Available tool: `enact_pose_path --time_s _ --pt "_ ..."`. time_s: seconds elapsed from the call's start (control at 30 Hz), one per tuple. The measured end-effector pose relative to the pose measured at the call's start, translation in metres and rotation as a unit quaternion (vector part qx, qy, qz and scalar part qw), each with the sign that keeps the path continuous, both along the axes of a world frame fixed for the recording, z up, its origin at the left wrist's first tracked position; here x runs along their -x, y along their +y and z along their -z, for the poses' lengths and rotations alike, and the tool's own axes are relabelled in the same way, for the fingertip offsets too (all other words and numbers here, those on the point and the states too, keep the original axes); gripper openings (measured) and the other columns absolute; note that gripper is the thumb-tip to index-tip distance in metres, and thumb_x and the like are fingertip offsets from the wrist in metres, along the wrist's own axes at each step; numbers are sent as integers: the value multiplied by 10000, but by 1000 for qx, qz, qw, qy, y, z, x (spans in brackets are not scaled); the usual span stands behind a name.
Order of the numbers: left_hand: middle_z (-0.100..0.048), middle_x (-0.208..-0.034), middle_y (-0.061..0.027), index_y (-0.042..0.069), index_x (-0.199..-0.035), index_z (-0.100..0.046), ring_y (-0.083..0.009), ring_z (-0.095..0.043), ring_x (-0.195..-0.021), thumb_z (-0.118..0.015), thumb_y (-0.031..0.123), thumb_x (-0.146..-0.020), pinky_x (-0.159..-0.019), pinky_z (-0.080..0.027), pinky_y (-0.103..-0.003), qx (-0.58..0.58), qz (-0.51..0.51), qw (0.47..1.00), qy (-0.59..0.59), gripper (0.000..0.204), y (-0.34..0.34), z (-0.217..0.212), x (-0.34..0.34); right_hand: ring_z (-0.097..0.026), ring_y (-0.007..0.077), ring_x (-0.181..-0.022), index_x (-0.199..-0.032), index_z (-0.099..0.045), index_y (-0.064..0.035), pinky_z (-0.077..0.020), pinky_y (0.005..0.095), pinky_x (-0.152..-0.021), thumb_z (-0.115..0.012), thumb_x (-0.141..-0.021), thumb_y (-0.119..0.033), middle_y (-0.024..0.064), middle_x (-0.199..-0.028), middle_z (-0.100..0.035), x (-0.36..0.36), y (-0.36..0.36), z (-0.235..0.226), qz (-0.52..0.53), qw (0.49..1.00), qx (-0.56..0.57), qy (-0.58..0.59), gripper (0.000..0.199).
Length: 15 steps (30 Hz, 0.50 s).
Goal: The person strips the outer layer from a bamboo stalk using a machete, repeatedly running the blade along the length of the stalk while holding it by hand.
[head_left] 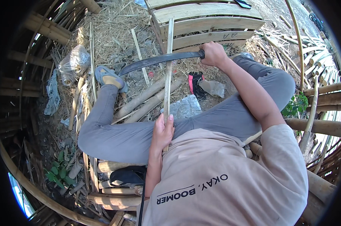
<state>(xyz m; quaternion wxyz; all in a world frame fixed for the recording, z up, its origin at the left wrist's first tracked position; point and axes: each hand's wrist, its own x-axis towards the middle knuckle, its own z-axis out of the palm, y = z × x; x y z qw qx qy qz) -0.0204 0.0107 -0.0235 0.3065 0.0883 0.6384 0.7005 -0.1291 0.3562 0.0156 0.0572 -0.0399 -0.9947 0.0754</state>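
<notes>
My left hand (163,132) is closed round the lower part of a long, thin strip of split bamboo (168,84), close to my waist. The strip points away from me, its far end over a wooden slatted crate. In my right hand (213,55) is the handle of a machete (155,60) with a long, dark, curved blade. The blade lies crosswise to the strip and meets it above the middle; its tip reaches left toward my foot. From this view I cannot tell whether the edge has bitten into the bamboo.
The slatted crate (212,23) stands ahead. Between my legs are a grey stone block (184,107), bamboo poles (140,98) and a black-and-pink item (195,83). A clear plastic bag (75,64) lies left, cut bamboo (319,62) is piled right, and straw covers the ground.
</notes>
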Motion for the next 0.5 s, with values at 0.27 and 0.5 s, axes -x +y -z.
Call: enact_pose_path --time_s 0.27,0.5 --pt "-336 -564 77 105 -947 -443 -11 -289 -377 -450 234 -1072 -332 -235 -218 -13 10 999 -28 180 0 -5 1 -697 371 -777 -878 -740 -104 -573 456 -747 -714 -607 -203 188 -765 -698 -2 9 -6 2 999 -27 16 289" --pt "-330 -562 75 106 -933 -430 -14 -275 -378 -448 230 -1073 -336 -232 -216 -27 15 998 -46 188 1 -11 1 -699 372 -765 -822 -722 -89 -576 458 -746 -719 -626 -219 178 -765 -702 -9 -27 -26 -52 997 -48 -14 236"
